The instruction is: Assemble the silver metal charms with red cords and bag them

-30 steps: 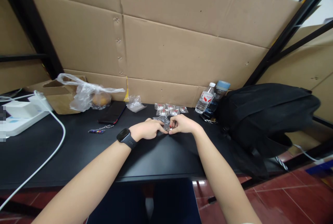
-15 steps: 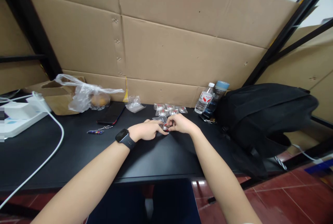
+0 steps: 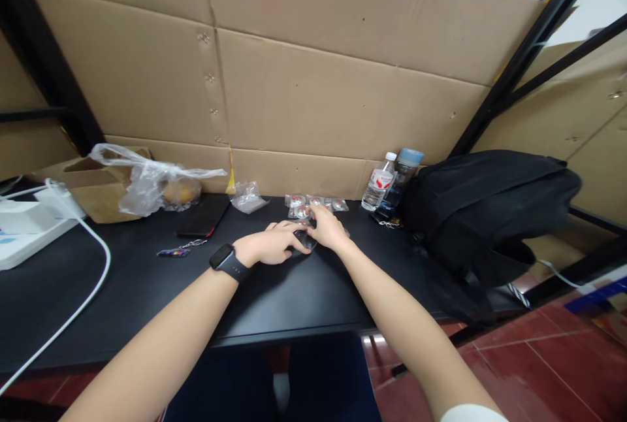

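Note:
My left hand (image 3: 274, 244) rests on the black desk, its thumb and forefinger to either side of a clear plastic packet (image 3: 305, 239) and touching it. What lies inside the packet is hard to make out. My right hand (image 3: 327, 226) is just beyond and to the right, fingers bent down at the near side of several round silver items with red centres (image 3: 300, 211) in clear wrappers. Whatever those fingertips hold is hidden by the hand. A black watch (image 3: 229, 261) is on my left wrist.
Behind stands a cardboard wall (image 3: 313, 115). A water bottle (image 3: 378, 185), a blue-capped bottle (image 3: 404, 177) and a black backpack (image 3: 484, 219) are at right. At left are a phone (image 3: 202, 218), a keychain (image 3: 174, 252), a plastic bag (image 3: 147, 183) and a white power strip (image 3: 34, 226).
My right hand has moved forward from the silver-and-red item near my left fingertips to the wrapped items behind. My left hand stays by the packet. The view has shifted slightly.

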### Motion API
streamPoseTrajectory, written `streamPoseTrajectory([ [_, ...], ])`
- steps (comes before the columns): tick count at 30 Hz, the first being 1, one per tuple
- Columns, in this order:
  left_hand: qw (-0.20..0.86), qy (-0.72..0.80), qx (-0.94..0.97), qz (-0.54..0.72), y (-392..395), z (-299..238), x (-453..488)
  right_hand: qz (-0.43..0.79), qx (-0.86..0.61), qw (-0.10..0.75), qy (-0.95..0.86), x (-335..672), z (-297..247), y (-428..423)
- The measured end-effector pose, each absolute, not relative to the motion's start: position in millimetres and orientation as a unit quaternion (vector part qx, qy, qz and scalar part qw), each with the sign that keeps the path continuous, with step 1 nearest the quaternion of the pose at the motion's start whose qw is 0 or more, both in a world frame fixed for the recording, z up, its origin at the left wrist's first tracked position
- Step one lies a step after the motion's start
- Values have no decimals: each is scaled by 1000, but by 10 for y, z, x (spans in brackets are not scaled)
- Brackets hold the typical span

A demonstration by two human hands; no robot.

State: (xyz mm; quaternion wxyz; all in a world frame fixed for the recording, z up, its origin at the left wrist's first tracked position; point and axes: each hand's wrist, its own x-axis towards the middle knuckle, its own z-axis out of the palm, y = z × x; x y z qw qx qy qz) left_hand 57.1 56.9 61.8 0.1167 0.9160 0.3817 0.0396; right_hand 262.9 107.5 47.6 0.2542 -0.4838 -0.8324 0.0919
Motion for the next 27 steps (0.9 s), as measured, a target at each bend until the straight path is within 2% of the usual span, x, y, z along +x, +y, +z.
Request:
streamPoseTrajectory([
  [4,107,368,912,144,607,646,568,240,-343,229,-879,2805,573,1187],
  [6,90,382,897,202,626,627,582,286,-319,229,-874,2916,621,1229],
  [12,0,441,870,220,685,530,608,270,-322,214,-882,2998,585,1274],
  [17,52,470,845,249,762,563,498,242,-321,239,-884,2981,586,1314],
  [23,165,537,781,272,773,609,493,377,-354,285,-807,2979,549,1307],
  [27,154,571,769,242,744,567,553,343,-382,268,-816,2919,487,1259],
])
